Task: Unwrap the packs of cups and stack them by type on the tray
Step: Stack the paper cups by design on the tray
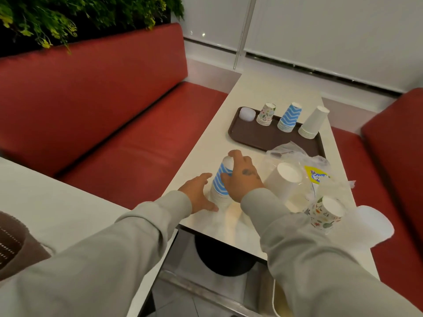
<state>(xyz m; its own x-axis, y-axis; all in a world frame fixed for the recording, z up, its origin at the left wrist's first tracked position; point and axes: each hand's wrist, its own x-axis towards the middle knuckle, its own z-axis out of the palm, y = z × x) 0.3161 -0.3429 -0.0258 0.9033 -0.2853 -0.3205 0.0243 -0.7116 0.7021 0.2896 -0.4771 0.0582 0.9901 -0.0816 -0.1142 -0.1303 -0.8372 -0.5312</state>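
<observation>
A stack of blue-and-white zigzag cups point(220, 183) stands upside down on the white table near its left edge. My right hand point(242, 176) wraps around the top of this stack. My left hand point(198, 193) is spread open at the stack's base on its left side, touching it. On the brown tray point(258, 136) further back stand a translucent lid-like cup point(247, 113), a floral stack point(266, 114), a blue zigzag stack point(289, 117) and a plain white stack point(313, 122). A wrapped white cup pack point(283, 179) and a floral stack point(326, 213) lie to the right.
Crumpled clear plastic wrap point(295, 152) with a yellow-and-blue label point(317, 175) overlaps the tray's near right corner. A frosted cup point(374, 221) sits at the table's right edge. Red bench seats point(128, 143) flank the table. Another white table point(57, 207) is at my left.
</observation>
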